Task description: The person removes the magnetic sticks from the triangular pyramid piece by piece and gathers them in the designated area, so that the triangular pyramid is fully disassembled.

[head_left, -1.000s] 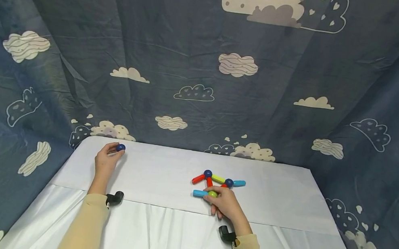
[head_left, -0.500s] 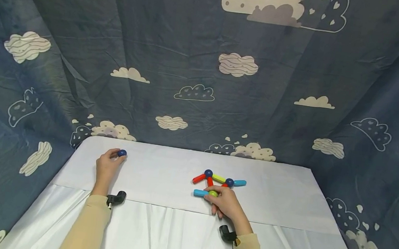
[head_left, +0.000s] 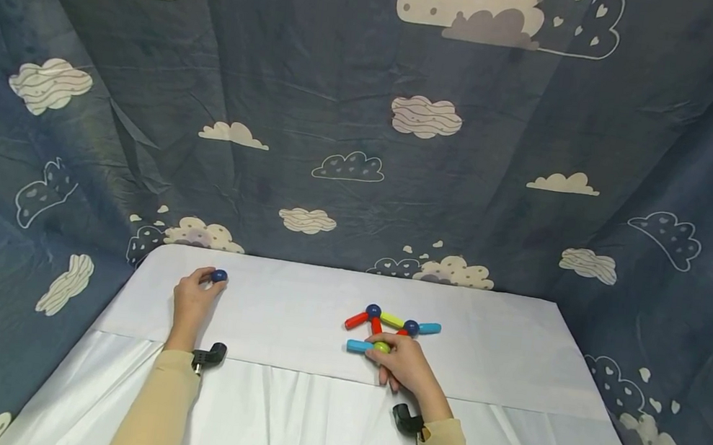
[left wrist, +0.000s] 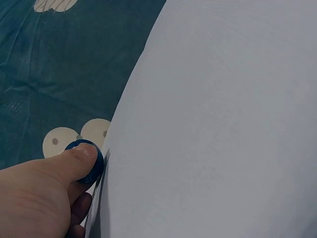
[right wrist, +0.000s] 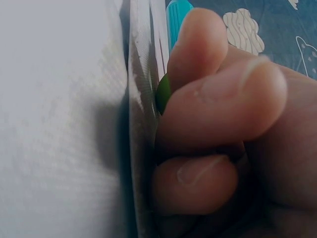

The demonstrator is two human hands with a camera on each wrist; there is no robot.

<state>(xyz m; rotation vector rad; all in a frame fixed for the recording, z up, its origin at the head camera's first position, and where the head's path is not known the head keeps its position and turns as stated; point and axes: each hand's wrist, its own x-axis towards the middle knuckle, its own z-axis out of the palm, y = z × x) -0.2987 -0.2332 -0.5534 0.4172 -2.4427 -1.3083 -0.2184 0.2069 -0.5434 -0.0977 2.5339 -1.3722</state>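
Since the white table shows no raised rim, anything round dropped by its edge could roll away. Over it, the right hand and the left hand both have their fingers drawn together in a pinch. On the right lie coloured sticks joined by dark blue balls; a tug from the right hand might break their joints, as only their ends seem held. The right fingers hold the near green ball; the left fingers hold a single blue ball at the far left, which a slack pinch could drop.
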